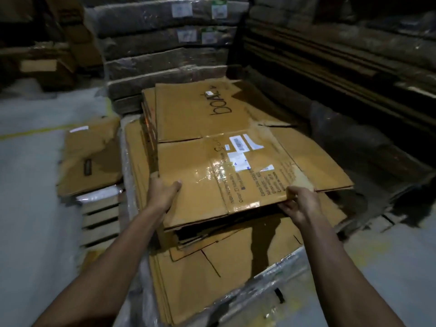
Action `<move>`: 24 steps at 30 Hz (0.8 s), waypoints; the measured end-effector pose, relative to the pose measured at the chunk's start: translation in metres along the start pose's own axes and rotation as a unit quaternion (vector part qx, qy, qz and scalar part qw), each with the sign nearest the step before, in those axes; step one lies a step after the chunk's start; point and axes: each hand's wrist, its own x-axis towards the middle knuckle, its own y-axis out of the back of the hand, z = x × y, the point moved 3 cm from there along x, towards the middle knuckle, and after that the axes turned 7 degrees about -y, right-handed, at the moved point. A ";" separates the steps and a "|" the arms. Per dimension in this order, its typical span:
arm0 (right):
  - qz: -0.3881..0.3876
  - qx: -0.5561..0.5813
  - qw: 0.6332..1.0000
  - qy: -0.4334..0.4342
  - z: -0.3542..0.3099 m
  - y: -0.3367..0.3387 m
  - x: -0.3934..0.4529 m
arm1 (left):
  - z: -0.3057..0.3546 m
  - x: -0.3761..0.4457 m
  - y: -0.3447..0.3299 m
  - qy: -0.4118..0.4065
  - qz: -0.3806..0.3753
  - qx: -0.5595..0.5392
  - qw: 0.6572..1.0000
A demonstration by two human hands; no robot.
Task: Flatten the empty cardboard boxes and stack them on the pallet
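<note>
**Flattened box on top of stack, both hands on near edge**

Flattened box (226, 166) w/ white labels and clear tape lies flat on top of the cardboard stack (200, 274), near edge overhanging the sheets below and lifted slightly off them.

- Left hand (162, 194): grips near-left corner of box, thumb on top face, fingers wrapped under/around the edge.
- Right hand (299, 206): grips near-right edge, thumb on top, fingers curled under the board.
- Second flat box (195, 109) marked "boAt" lies just behind, touching the held box's far edge, same level.
- Stack sits on wooden pallet (101, 223); slats show at left, plastic wrap (271, 277) along near-right edge.
- Another flattened carton (92, 156) sits on pallet's left side, beside main stack, partly over the edge.
- Behind: wrapped bundles of flat cardboard (165, 43) stacked high, w/ labels. Right side dark, detail can't be made out.
- Grey floor (30, 208) w/ yellow line at left.
</note>
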 end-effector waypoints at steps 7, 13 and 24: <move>0.024 0.002 0.998 0.053 -0.016 -0.012 0.012 | 0.006 -0.001 -0.006 -0.045 0.063 0.068 0.995; 0.038 -0.078 0.996 0.034 -0.035 -0.025 0.028 | 0.017 -0.001 -0.017 -0.041 0.112 0.070 0.990; 0.063 -0.250 0.965 0.044 -0.034 -0.028 0.036 | 0.012 0.001 -0.018 -0.008 0.094 0.129 0.987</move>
